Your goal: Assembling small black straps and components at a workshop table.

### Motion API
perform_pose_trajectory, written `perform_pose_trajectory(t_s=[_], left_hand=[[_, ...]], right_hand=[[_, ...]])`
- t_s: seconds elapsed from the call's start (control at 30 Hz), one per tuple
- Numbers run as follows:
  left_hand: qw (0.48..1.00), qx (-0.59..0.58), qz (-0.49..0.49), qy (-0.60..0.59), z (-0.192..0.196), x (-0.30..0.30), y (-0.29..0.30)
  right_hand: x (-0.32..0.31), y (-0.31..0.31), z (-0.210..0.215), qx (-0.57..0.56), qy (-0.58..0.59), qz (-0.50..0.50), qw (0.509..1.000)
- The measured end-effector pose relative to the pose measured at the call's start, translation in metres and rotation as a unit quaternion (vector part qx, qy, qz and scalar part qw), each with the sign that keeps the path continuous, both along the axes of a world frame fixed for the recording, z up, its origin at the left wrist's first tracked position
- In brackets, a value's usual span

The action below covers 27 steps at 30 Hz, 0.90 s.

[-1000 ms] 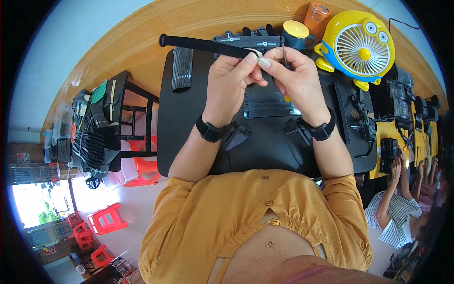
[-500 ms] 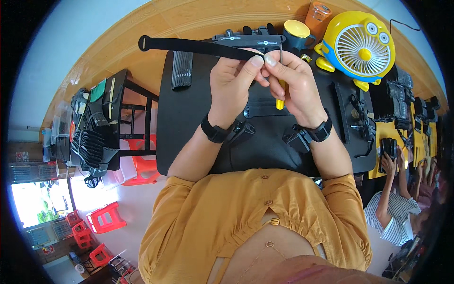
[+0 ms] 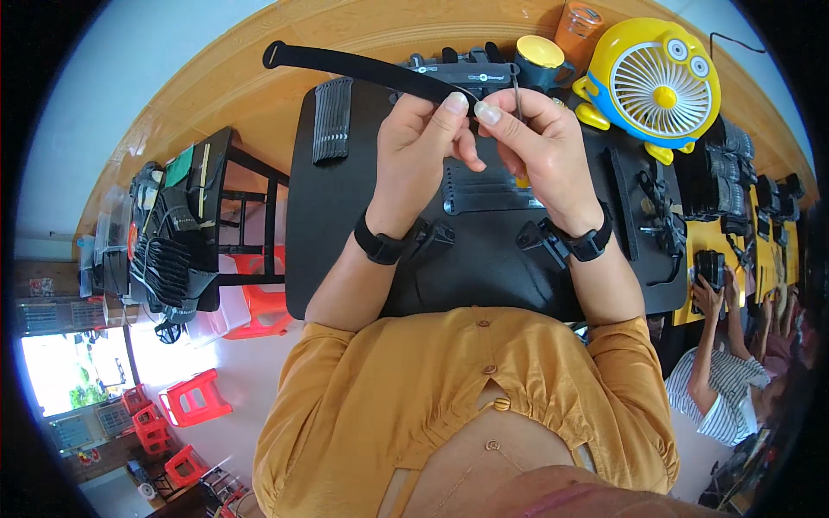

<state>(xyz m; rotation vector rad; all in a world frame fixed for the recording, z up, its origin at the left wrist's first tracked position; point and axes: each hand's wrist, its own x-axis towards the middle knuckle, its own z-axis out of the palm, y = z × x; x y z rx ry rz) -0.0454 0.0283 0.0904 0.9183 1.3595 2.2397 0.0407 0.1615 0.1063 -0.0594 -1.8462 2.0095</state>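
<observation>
My left hand (image 3: 414, 155) pinches a black fabric strap (image 3: 363, 66) near one end. The strap stretches off to the upper left and finishes in a rounded tip with a slot. Close beside it, my right hand (image 3: 548, 154) has thumb and finger pressed together at the strap's near end; what they pinch there is too small to make out. A thin metal tool (image 3: 517, 93) with a yellow handle is also held in my right hand, its handle mostly hidden by the fingers. Below the hands, several flat black straps (image 3: 492, 197) lie on the black table (image 3: 345, 233).
A bundle of straps (image 3: 331, 121) lies at the table's far left. At the far right stand a yellow fan (image 3: 665, 95), a dark mug (image 3: 544, 65) and an orange cup (image 3: 577, 28). Black parts (image 3: 661, 207) lie on the right. Another person (image 3: 717, 380) works at the right.
My hands have spread slightly apart at the strap's end. The strap has tilted more, its near part dropping. The tool has turned within my right hand, and less of its yellow handle shows.
</observation>
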Motion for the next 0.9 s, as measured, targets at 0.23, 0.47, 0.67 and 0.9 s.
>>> perform_pose_trajectory(t_s=[0.23, 0.47, 0.67, 0.9], left_hand=[[0.998, -0.023, -0.019, -0.056, 0.008, -0.001, -0.001], [0.992, 0.006, -0.087, -0.096, 0.001, -0.006, -0.004], [0.995, -0.023, -0.050, -0.077, 0.007, -0.001, 0.001], [0.995, -0.037, -0.045, -0.084, 0.001, -0.004, 0.002]], right_hand=[[0.005, 0.004, 0.005, 0.053, -0.012, -0.009, 0.998], [0.005, 0.002, 0.003, 0.159, 0.029, -0.061, 0.985], [0.000, 0.000, -0.005, 0.261, 0.113, -0.136, 0.949], [-0.005, -0.007, -0.010, 0.326, 0.137, -0.182, 0.918]])
